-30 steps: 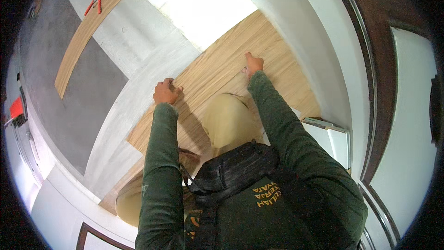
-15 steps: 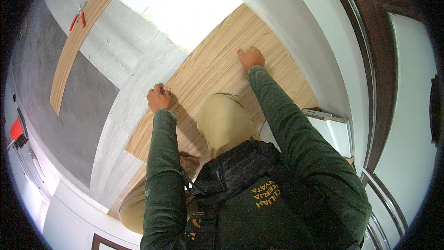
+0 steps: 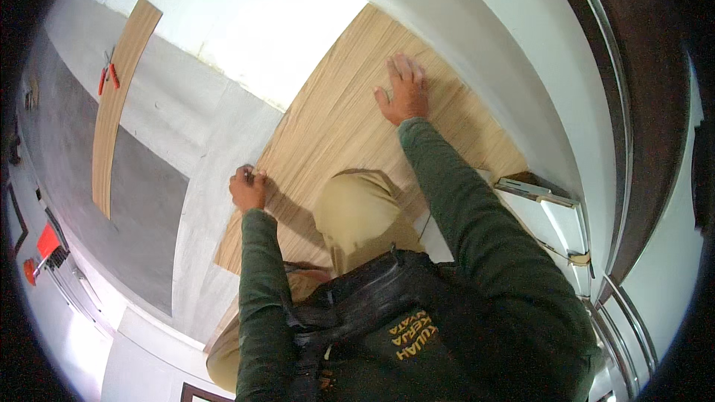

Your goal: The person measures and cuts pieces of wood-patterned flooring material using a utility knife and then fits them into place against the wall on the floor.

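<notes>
My left hand (image 3: 249, 189) is at the left edge of the wood-look boards (image 3: 335, 97), closed around a small dark object too small to make out. My right hand (image 3: 404, 91) lies open on the boards farther right, fingers spread toward the far end. My khaki-clad knee (image 3: 355, 212) rests on the boards between my forearms. A loose narrow wooden plank (image 3: 126, 78) lies on the grey surface at the left, with red-handled pliers (image 3: 109, 76) on it.
A pale floor area (image 3: 275, 30) lies beyond the boards, and a dark grey section (image 3: 145, 238) is at the left. A curved-looking white wall base (image 3: 484, 22) runs along the right, beside a dark door frame (image 3: 648, 141). White panels with metal strips (image 3: 551, 223) stand at lower right.
My right hand has gone from curled fingers to spread flat on the boards. My left hand has moved down and left along the edge. The view has shifted, with the plank appearing lower.
</notes>
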The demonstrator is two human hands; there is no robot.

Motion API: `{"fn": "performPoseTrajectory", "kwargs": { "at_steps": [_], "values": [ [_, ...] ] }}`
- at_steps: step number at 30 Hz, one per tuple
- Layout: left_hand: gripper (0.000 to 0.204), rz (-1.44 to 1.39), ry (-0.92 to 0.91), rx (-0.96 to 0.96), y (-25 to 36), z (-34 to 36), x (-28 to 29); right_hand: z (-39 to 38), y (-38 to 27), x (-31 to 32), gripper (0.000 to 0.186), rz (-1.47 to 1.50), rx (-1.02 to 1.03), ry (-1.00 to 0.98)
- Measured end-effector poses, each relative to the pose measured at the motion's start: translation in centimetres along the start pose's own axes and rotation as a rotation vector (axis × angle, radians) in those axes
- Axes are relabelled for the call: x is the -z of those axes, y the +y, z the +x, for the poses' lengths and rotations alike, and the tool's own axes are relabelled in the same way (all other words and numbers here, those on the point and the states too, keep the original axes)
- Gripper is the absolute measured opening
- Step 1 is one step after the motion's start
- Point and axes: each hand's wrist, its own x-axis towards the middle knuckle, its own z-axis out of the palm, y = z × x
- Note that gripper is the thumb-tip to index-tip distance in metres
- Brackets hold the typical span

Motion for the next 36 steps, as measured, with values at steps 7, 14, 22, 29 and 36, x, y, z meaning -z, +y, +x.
{"fn": "performPoseTrajectory", "kwargs": {
  "at_steps": [7, 14, 22, 29, 36],
  "values": [
    [0.031, -0.239, 0.070, -0.127, -3.2, 0.6, -1.2, 0.1, 0.1, 0.2, 0.064, 0.057, 0.041, 0.103],
    [0.031, -0.358, 0.027, -0.085, -1.9, 0.4, -0.8, -0.1, 0.9, -0.1, 0.062, 0.082, 0.057, 0.129],
    [0.028, -0.570, -0.085, 0.077, -3.2, 0.9, -1.0, -0.2, 0.9, 0.1, 0.059, 0.082, 0.070, 0.091],
    [0.024, -0.472, -0.069, 0.021, -3.2, 1.0, -0.6, -0.6, 1.0, -0.1, 0.058, 0.112, 0.088, 0.077],
    [0.029, -0.319, -0.023, -0.090, -3.8, 1.2, -1.2, 0.1, 0.3, -0.2, 0.051, 0.112, 0.046, 0.131]
  ]
}}
